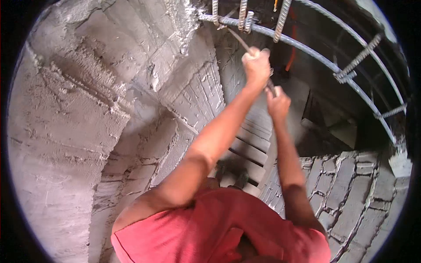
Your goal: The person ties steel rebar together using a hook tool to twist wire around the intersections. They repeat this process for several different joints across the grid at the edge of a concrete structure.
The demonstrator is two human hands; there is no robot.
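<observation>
My left hand (257,67) is closed around a thin metal bar (240,40). Lower on the same bar, my right hand (278,103) grips near its bottom end. The bar slants up to the left, and its tip overlaps a curved rebar hoop (302,45) beside a short upright rebar stub (215,11). Another upright rebar (242,15) crosses the hoop a little to the right of the tip. Both arms are stretched forward, away from the red shirt (210,219).
Rough plastered concrete (61,144) rises on the left. Wooden slats (252,151) lie below my hands, with dark footwear (241,179) at their near end. Brickwork (351,197) spans the lower right. An outer rebar hoop (346,28) and an orange strip (291,59) are beyond.
</observation>
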